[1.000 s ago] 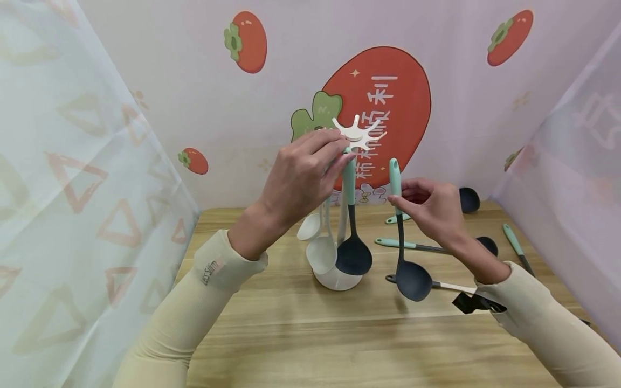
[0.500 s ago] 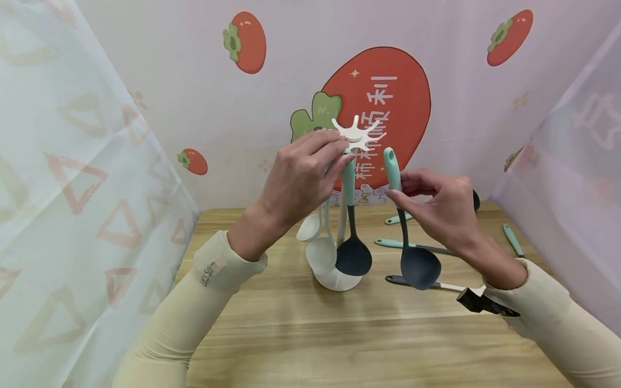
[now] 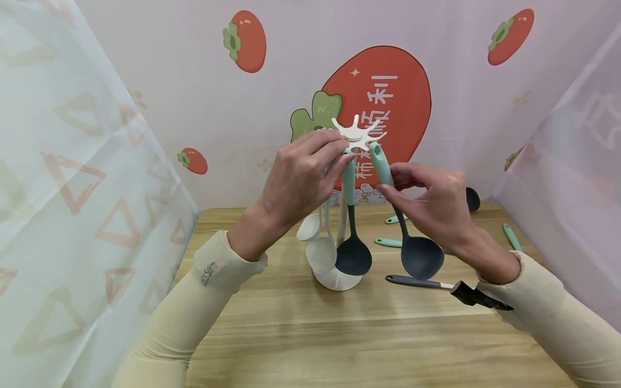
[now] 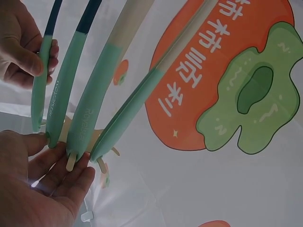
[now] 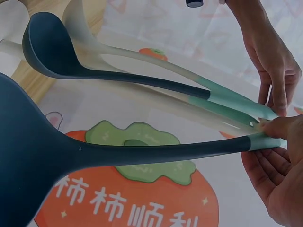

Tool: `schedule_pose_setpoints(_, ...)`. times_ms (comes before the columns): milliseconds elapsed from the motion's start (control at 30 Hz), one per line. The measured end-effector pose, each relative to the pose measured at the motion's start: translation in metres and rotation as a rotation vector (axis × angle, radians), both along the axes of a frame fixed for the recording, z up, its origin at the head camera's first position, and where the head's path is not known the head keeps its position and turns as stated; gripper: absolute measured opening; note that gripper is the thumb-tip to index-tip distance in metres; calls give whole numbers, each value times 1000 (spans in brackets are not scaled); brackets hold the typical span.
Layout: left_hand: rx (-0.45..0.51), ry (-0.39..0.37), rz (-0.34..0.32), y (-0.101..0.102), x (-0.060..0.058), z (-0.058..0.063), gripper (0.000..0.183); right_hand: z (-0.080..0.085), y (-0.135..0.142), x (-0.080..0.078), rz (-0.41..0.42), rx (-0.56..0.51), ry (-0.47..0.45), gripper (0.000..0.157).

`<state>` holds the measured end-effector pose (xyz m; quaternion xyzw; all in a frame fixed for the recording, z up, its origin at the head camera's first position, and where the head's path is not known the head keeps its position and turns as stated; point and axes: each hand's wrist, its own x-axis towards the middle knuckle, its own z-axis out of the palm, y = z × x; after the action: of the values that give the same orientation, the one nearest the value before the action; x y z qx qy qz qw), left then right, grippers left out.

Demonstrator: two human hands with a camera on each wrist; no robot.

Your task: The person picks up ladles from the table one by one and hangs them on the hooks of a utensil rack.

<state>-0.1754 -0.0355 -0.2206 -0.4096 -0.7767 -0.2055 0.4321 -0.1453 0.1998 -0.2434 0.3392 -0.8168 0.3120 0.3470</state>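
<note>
A pale cloth backdrop (image 3: 160,81) printed with red-orange persimmons fills the far side, and before it spreads a light, wood-grain table (image 3: 291,339). On that rises a slender white stand (image 3: 343,282) with a round base and a crown of radiating arms. Beside it, held in the air and tilted with its top leaning toward the crown, is a long, plastic-looking ladle with a deep, rounded, dark slate bowl (image 3: 422,257); the dark neck curves up into a smooth mint-green grip. I can't tell whether its tip touches an arm of the crown. A near-matching dark-bowled, mint-handled ladle (image 3: 354,256) hangs almost straight at the stand, next to a creamy-white ladle with a mint handle (image 3: 321,254). The person's left hand (image 3: 303,172) pinches the top of the hanging dark one between thumb and fingers, close under the crown; the right hand (image 3: 436,199) grips the lifted ladle by its mint grip, thumb on the near side. Over on the right of the table lies a utensil with a slim dark-grey handle (image 3: 417,281), and farther back a loose mint-green handle (image 3: 511,237). Smallest of all is the oval hole through the lifted ladle's tip.
</note>
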Motion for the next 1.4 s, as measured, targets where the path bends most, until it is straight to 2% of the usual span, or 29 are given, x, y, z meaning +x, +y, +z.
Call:
schedule_pose_setpoints(833, 20, 16, -2, 2, -1, -2, 26, -14, -13, -16, -11, -34, -38, 31)
schedule_pose_setpoints(1400, 20, 13, 1, 2, -1, -1, 25, -23, -19, -29, 50, -112, -46, 35)
